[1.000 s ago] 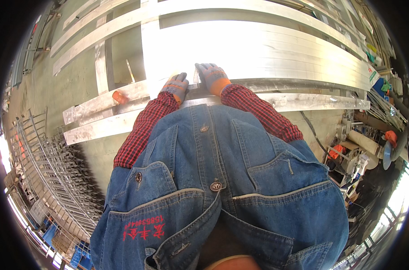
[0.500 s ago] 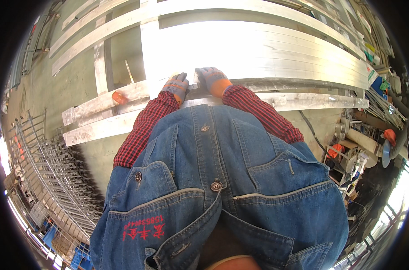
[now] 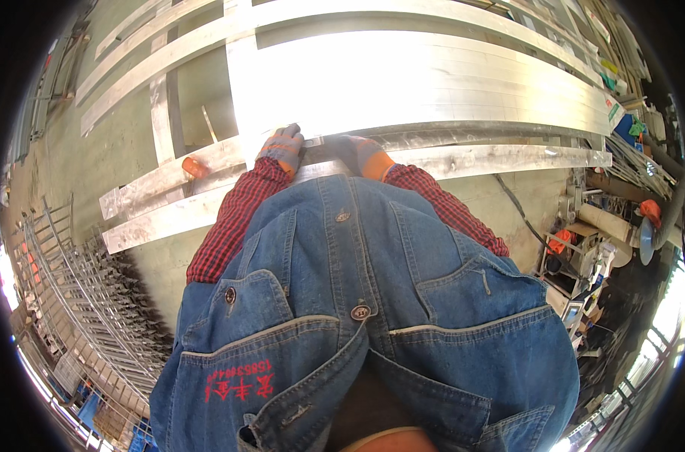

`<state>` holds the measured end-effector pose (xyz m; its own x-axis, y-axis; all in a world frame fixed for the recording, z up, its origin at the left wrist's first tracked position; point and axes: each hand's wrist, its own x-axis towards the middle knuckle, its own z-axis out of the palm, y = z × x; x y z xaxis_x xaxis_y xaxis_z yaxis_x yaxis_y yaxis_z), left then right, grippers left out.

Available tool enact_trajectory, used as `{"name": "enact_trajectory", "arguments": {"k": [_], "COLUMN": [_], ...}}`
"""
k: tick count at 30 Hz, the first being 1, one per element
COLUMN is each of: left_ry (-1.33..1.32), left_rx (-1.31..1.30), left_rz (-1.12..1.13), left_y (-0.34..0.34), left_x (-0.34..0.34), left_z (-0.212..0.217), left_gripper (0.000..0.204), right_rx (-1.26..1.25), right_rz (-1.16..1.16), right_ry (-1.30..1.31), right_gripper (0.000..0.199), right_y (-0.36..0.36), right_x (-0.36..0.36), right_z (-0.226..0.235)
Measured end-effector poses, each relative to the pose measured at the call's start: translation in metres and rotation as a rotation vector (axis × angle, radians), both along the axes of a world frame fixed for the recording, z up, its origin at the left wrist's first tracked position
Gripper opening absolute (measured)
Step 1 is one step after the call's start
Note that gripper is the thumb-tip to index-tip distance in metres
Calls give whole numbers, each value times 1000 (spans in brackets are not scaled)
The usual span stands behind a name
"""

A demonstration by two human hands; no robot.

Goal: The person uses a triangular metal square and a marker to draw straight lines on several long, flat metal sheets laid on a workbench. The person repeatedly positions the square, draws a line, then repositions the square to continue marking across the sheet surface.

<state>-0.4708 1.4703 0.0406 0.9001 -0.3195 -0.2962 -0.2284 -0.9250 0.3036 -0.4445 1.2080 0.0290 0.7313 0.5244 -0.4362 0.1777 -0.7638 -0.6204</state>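
Wide, shiny metal strips (image 3: 508, 87) lie side by side across metal beams, glaring white in the middle. My left hand (image 3: 282, 149), in a grey and orange glove, is at their near edge with its fingers bunched together. A small grey metal piece (image 3: 314, 141) shows by its fingertips; whether it is held is unclear. Lower and to the right, my right hand (image 3: 369, 158), gloved alike, reaches into the dark gap between the strips and the front beam (image 3: 500, 160). Shadow and blur hide its fingers.
A small orange object (image 3: 195, 167) rests on a beam left of my hands. Metal racks (image 3: 86, 286) stand at the lower left. At the right are a dark cable (image 3: 519, 203), a cluttered cart (image 3: 583, 248) and a bundle of thin rods (image 3: 643, 169).
My right hand has dropped from the strips' near edge down and right into the shaded gap. My left hand has shifted slightly left along the edge. The whole view has moved a little.
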Motion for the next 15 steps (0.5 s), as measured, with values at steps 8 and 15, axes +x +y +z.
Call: {"name": "enact_trajectory", "arguments": {"k": [8,15], "left_ry": [-8,-42], "left_rx": [111,166], "left_rz": [52,-40], "left_y": [42,50], "left_x": [-25,-26], "left_z": [15,-1], "left_gripper": [35,42], "right_rx": [55,39], "right_rz": [-182,-210], "right_ry": [-1,41], "right_gripper": [43,48], "right_y": [2,10], "right_x": [-18,-23], "right_z": [23,24]}}
